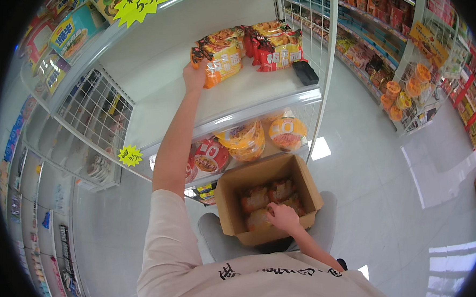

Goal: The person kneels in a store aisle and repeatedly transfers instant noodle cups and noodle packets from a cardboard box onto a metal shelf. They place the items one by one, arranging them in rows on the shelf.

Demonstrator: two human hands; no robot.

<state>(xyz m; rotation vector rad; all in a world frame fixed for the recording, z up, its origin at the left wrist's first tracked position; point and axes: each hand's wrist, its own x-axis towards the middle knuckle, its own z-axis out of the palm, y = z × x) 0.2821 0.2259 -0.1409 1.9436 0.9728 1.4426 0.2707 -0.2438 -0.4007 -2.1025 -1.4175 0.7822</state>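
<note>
My left hand [195, 76] grips the left end of an orange and yellow instant noodle packet [223, 66], which stands at the front of a row on a white shelf [159, 108]. Beside that row, to the right, stand red noodle packets [279, 51]. Down in an open cardboard box [229, 207] between my knees, my right hand [284, 216] has its fingers curled at the edge of a noodle packet [258, 220]. Several more packets [254, 198] lie in the box. Whether the right fingers are closed on the packet is hard to see.
A small black tray [306, 73] sits at the shelf's right front corner. Wire mesh panels [94, 103] bound the shelf's sides. Noodle bowls [287, 133] fill the shelf below, just behind the box. Tubs [68, 36] stand on the upper shelf. Stocked racks [370, 49] line the right.
</note>
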